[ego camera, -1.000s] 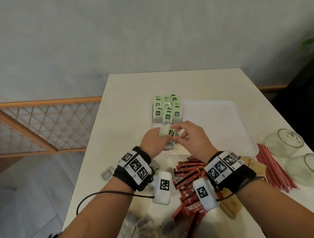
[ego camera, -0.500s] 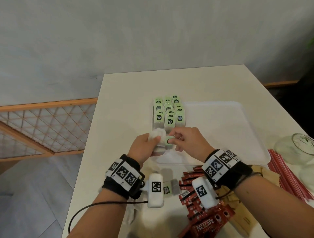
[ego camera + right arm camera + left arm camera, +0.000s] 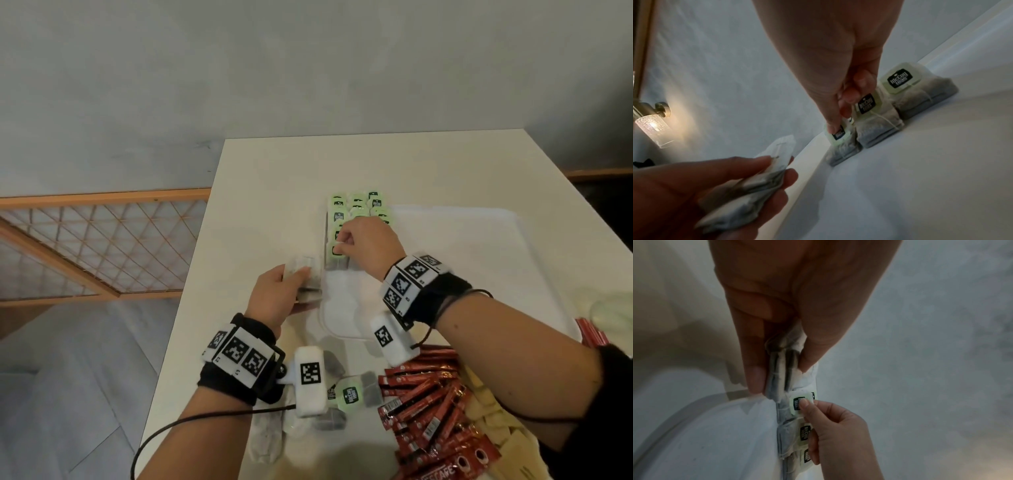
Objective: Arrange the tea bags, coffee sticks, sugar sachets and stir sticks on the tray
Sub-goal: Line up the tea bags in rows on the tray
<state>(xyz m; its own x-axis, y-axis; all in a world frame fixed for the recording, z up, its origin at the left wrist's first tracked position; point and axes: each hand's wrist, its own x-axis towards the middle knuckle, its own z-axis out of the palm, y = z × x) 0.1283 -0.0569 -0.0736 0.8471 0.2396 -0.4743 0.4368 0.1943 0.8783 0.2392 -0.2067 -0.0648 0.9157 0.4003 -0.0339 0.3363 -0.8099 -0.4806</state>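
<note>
Rows of green-tagged tea bags (image 3: 356,205) stand in the far left corner of the white tray (image 3: 479,257). My right hand (image 3: 337,246) pinches the green tag of one tea bag (image 3: 842,146), which stands on the tray at the near end of the left row. The same pinch shows in the left wrist view, right hand (image 3: 807,404) on the tag. My left hand (image 3: 291,277) hovers just left of the tray's edge and grips a small stack of tea bags (image 3: 781,369) between thumb and fingers. In the right wrist view this stack (image 3: 756,181) is blurred.
Red coffee sticks (image 3: 428,404) lie heaped at the table's near edge, with loose tea bags (image 3: 352,394) to their left and brown sugar sachets (image 3: 493,428) under my right forearm. Red stir sticks (image 3: 592,335) and a glass jar (image 3: 613,308) sit right of the tray.
My right hand has left the stack in my left hand and moved forward onto the tray with one tea bag. The left hand stayed beside the tray's left edge.
</note>
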